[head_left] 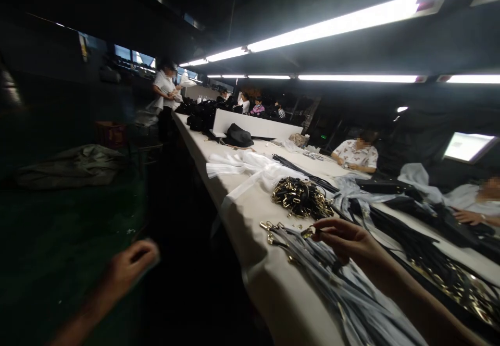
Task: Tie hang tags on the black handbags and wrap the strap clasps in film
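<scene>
My right hand [344, 236] pinches a small gold clasp [308, 232] between thumb and fingertips, above a bundle of wrapped straps [324, 268] with gold hooks at their ends. Just beyond it lies a pile of black straps with gold buckles [301, 198]. Out to the left, away from the table, my left hand [136, 262] hangs over the dark floor, blurred, its fingers curled together. Whether anything small is inside its fingers cannot be made out.
The long cream table [250, 231] runs away from me. White strips [242, 163], a black bag [239, 135] and more black straps [406, 231] lie on it. People sit along the right side; one person [166, 88] stands at the far left.
</scene>
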Tool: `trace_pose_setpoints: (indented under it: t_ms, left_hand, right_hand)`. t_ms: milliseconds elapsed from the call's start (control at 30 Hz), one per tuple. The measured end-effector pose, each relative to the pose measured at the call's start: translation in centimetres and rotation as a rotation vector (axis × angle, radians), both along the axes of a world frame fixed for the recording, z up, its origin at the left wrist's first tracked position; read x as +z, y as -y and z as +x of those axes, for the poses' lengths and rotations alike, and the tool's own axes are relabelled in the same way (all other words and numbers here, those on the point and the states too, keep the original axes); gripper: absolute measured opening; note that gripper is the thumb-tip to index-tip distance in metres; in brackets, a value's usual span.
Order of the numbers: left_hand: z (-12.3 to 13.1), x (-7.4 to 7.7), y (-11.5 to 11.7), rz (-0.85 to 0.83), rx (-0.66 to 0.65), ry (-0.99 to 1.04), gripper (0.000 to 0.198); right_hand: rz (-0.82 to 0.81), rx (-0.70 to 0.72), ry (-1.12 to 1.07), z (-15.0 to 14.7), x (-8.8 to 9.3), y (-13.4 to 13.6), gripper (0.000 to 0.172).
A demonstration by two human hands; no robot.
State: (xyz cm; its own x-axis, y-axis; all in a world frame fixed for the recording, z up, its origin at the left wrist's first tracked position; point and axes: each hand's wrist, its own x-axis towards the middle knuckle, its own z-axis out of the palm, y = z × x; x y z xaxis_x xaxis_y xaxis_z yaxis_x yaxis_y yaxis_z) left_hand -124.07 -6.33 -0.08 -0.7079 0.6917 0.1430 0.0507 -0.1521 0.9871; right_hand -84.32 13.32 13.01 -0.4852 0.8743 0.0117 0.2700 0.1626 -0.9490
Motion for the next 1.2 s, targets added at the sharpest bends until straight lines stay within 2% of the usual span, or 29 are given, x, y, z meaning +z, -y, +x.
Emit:
trace_pose_setpoints:
  t_ms: [33, 100, 200, 267, 333, 400, 500, 600, 733, 867, 1000, 1133, 1200]
  left_hand:
    - [2.6, 0.1, -1.3, -0.025, -0.09, -0.062, 0.036]
    - [8.3, 0.8, -4.3, 0.011, -0.415, -0.098, 0.033]
    - [16.2, 2.6, -7.9, 0.134, -0.812, 0.035, 0.033]
    - [19.5, 3.4, -8.8, 0.168, -0.978, 0.142, 0.032]
    - [20.9, 3.8, -9.0, 0.149, -1.065, 0.215, 0.033]
    - [21.1, 3.8, -8.9, 0.11, -1.097, 0.251, 0.035]
    - [20.5, 3.5, -8.6, 0.08, -1.082, 0.266, 0.036]
    - [19.9, 3.1, -8.4, 0.063, -1.06, 0.231, 0.034]
    - [19.5, 2.8, -8.5, 0.054, -1.07, 0.145, 0.026]
    - [19.9, 2.6, -9.0, 0.049, -0.981, 0.099, 0.03]
    - [20.2, 1.5, -9.6, 0.038, -0.883, 0.027, 0.039]
    - [19.3, -0.4, -10.0, 0.036, -0.82, 0.032, 0.047]
    - [18.8, -1.2, -10.0, 0.054, -0.824, 0.116, 0.051]
  right_hand:
    - [-0.001, -0.005, 0.009, 0.5, 0.2, 0.9, 0.052]
    - [-0.007, -0.016, 0.064, 1.4, 0.3, 2.6, 0.054]
    - [0.025, 0.022, 0.189, 2.4, 0.3, 4.8, 0.051]
    - [0.042, 0.083, 0.227, 2.7, 0.1, 5.8, 0.055]
    - [0.017, 0.142, 0.204, 2.6, -0.4, 6.4, 0.064]
    - [-0.015, 0.21, 0.148, 2.2, -0.9, 6.6, 0.066]
    - [-0.011, 0.241, 0.087, 1.1, -1.7, 6.7, 0.049]
    - [0.006, 0.15, 0.098, 0.2, -2.3, 6.7, 0.031]
    - [0.147, 0.066, 0.213, -0.6, -2.8, 6.7, 0.023]
    - [0.304, 0.047, 0.34, -0.9, -3.0, 6.7, 0.027]
    - [0.378, 0.036, 0.4, -0.8, -3.3, 6.4, 0.034]
    - [0.289, -0.014, 0.251, -0.3, -3.1, 6.0, 0.032]
    - [0.185, -0.052, 0.138, 0.0, -2.7, 6.0, 0.04]
